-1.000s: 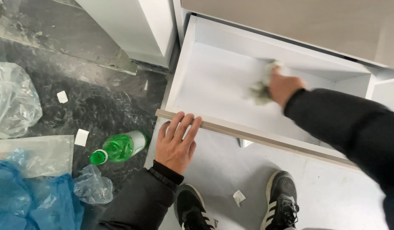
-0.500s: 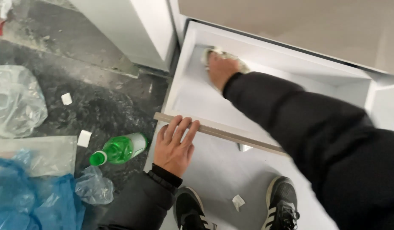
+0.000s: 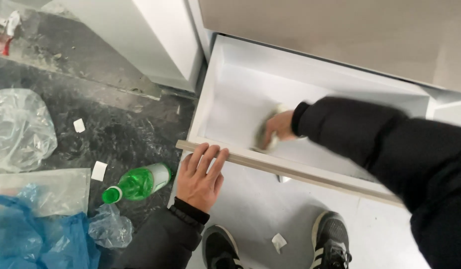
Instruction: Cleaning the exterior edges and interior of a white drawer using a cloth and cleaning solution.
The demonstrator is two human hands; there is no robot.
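Observation:
A white drawer point(image 3: 225, 94) stands pulled out from a cabinet. My right hand point(image 3: 279, 127) is inside it, near the front wall, closed on a pale cloth point(image 3: 266, 141) pressed to the drawer floor; both are blurred. My left hand point(image 3: 200, 175) lies flat with fingers spread on the drawer's front edge point(image 3: 310, 173), gripping nothing. Both arms wear dark sleeves.
A green bottle point(image 3: 138, 183) lies on the dark floor beside the drawer. Clear plastic bags point(image 3: 19, 130) and blue plastic point(image 3: 26, 239) are at the left. Small paper scraps point(image 3: 99, 171) dot the floor. My two shoes point(image 3: 331, 240) stand below the drawer front.
My right hand with the cloth swept from the drawer's right side to its back left corner, then forward to the front wall. My left hand stayed on the front edge.

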